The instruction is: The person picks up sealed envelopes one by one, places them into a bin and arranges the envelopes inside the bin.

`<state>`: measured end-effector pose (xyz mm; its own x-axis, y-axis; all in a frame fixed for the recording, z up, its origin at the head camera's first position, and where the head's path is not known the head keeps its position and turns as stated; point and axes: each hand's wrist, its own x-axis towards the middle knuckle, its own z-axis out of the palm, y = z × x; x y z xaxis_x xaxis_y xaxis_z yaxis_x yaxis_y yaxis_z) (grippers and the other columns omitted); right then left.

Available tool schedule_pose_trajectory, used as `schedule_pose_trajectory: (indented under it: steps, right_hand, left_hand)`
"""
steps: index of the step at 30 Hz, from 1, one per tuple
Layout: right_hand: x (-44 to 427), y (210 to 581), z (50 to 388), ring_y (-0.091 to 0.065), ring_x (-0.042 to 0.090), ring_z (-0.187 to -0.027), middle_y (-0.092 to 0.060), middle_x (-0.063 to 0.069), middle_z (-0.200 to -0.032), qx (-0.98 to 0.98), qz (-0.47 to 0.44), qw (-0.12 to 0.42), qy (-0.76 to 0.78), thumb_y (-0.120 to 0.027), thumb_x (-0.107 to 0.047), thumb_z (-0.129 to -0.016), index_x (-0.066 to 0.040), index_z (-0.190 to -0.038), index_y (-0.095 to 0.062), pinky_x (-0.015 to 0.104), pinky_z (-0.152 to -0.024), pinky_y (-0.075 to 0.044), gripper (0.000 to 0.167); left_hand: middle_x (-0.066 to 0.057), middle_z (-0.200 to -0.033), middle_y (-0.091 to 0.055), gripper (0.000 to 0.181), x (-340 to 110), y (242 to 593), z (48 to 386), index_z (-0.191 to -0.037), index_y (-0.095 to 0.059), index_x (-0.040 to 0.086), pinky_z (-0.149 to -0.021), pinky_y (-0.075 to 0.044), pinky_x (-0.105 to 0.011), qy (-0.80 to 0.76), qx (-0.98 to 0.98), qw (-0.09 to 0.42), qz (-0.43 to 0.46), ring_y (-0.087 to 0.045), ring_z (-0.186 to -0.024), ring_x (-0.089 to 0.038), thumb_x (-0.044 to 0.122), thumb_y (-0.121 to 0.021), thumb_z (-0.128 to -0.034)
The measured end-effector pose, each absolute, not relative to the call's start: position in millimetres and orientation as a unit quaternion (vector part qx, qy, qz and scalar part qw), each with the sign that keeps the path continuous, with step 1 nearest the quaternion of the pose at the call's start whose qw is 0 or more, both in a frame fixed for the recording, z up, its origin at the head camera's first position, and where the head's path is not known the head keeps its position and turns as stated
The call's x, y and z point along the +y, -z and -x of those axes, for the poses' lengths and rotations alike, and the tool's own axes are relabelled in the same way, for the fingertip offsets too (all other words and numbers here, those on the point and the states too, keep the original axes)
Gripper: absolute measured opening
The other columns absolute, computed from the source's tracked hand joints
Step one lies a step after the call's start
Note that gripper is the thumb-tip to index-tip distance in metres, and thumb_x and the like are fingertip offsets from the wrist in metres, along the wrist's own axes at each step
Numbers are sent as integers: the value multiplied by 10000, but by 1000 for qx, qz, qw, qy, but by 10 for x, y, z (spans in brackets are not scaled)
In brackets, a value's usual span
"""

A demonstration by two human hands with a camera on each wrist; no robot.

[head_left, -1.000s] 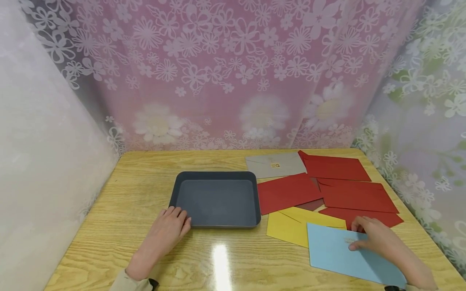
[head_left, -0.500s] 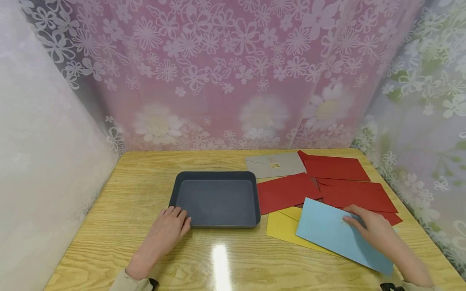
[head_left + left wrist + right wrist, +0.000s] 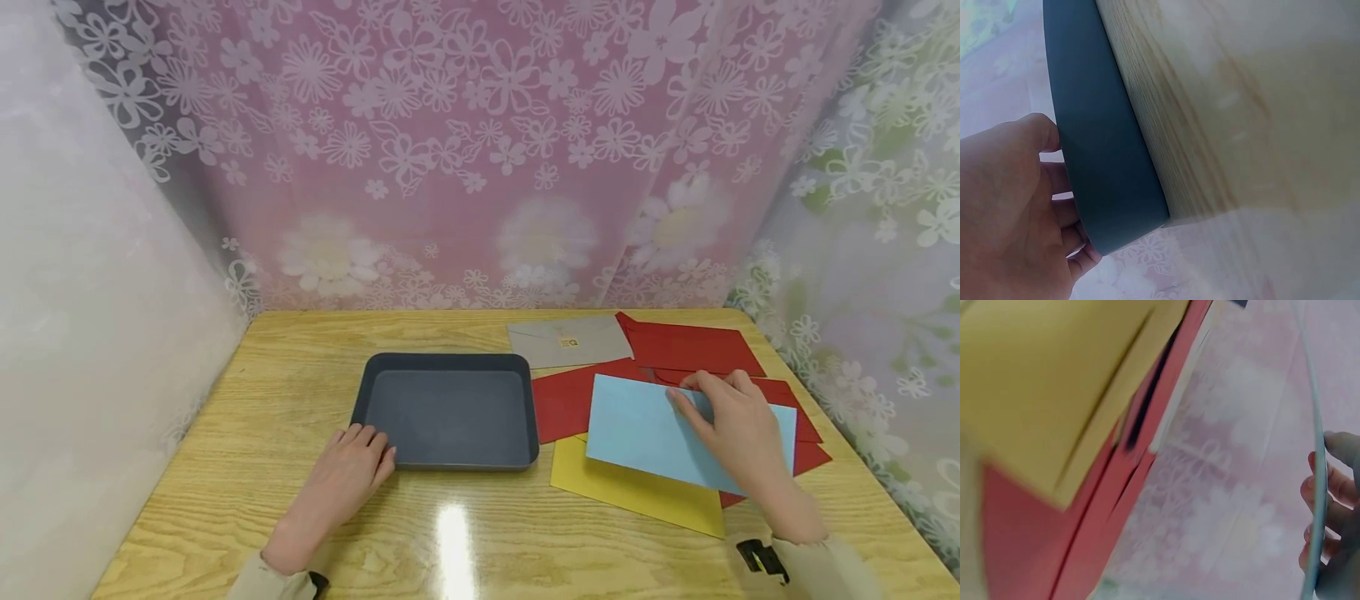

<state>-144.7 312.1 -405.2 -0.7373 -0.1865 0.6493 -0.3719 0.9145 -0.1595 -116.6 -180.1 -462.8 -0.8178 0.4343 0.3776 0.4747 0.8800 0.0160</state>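
My right hand pinches a light blue envelope along its upper edge, thumb on the near face and fingers behind. The envelope is raised and hangs above a yellow envelope and some red ones. In the right wrist view the blue envelope shows edge-on as a thin strip, apart from the yellow envelope below. My left hand grips the near left corner of a dark grey tray. In the left wrist view its fingers go over the rim of the tray, thumb at the outer wall.
Several red envelopes, among them one by the tray and a far one, overlap on the table's right side. A grey envelope with a small sticker lies behind the tray. Floral curtains enclose the wooden table.
My right hand has lifted the blue envelope from the table and carried it up, away from the near edge, and left. The left hand and tray stay put.
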Motion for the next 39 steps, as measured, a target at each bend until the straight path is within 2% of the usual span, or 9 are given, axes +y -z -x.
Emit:
schedule_pose_trajectory:
  steps: [5, 10, 17, 21, 26, 32, 35, 39]
  right_hand:
    - [2835, 3980, 1600, -385, 165, -709, -666, 37, -726, -907, -180, 349, -155, -859, -127, -767, -75, -942, -694, 248, -578, -287, 247]
    - [2521, 3959, 1752, -413, 157, -679, -679, 44, -774, -899, -213, 346, -162, -837, -154, -813, -79, -955, -698, 313, -568, -327, 213]
    - [2086, 3922, 1894, -389, 151, -630, -593, 15, -689, -892, -247, 336, -172, -795, -207, -870, -110, -956, -665, 304, -549, -327, 184]
    - [1849, 3882, 1994, -396, 165, -621, -627, 24, -707, -887, -271, 334, -169, -779, -235, -894, -105, -957, -668, 304, -552, -334, 183]
    - [1576, 3830, 2114, -461, 198, -672, -701, 48, -835, -891, -282, 307, -179, -733, -244, -941, -96, -1008, -682, 323, -589, -387, 170]
    - [1254, 3796, 2208, -569, 248, -850, -714, 76, -991, -895, -284, 259, -227, -690, -214, -975, -93, -1123, -662, 371, -670, -483, 193]
    - [1102, 3809, 2236, -582, 259, -906, -704, 89, -1017, -892, -287, 231, -259, -655, -181, -998, -97, -1176, -635, 386, -702, -494, 198]
    - [927, 3884, 2250, -568, 255, -903, -692, 85, -1024, -892, -299, 192, -279, -611, -125, -1018, -99, -1216, -616, 374, -712, -487, 200]
  left_hand:
    - [28, -709, -446, 213, -1807, 4635, 1176, -784, -573, 163, -656, -318, -308, 56, -950, 189, 243, -360, -675, -159, 207, -646, -979]
    - [22, -718, -457, 191, -1804, 4634, 1179, -804, -594, 151, -661, -320, -314, 54, -951, 189, 240, -363, -681, -163, 204, -640, -981]
    - [26, -713, -449, 182, -1797, 4646, 1182, -810, -600, 148, -650, -306, -296, 58, -950, 189, 243, -347, -673, -153, 201, -641, -980]
    - [23, -710, -444, 177, -1794, 4646, 1178, -815, -604, 141, -647, -305, -294, 58, -949, 193, 244, -350, -671, -154, 198, -642, -978]
    - [10, -725, -474, 165, -1782, 4631, 1170, -831, -624, 116, -659, -330, -311, 56, -950, 190, 240, -384, -683, -172, 188, -641, -979]
    - [3, -736, -485, 161, -1781, 4628, 1158, -836, -626, 109, -666, -329, -316, 56, -952, 186, 236, -384, -688, -179, 183, -644, -979]
    - [15, -723, -452, 184, -1787, 4631, 1156, -811, -599, 128, -663, -306, -310, 55, -951, 188, 238, -355, -682, -168, 188, -644, -979]
    - [28, -706, -395, 221, -1800, 4638, 1161, -781, -554, 157, -660, -275, -304, 53, -950, 192, 241, -313, -677, -157, 200, -640, -980]
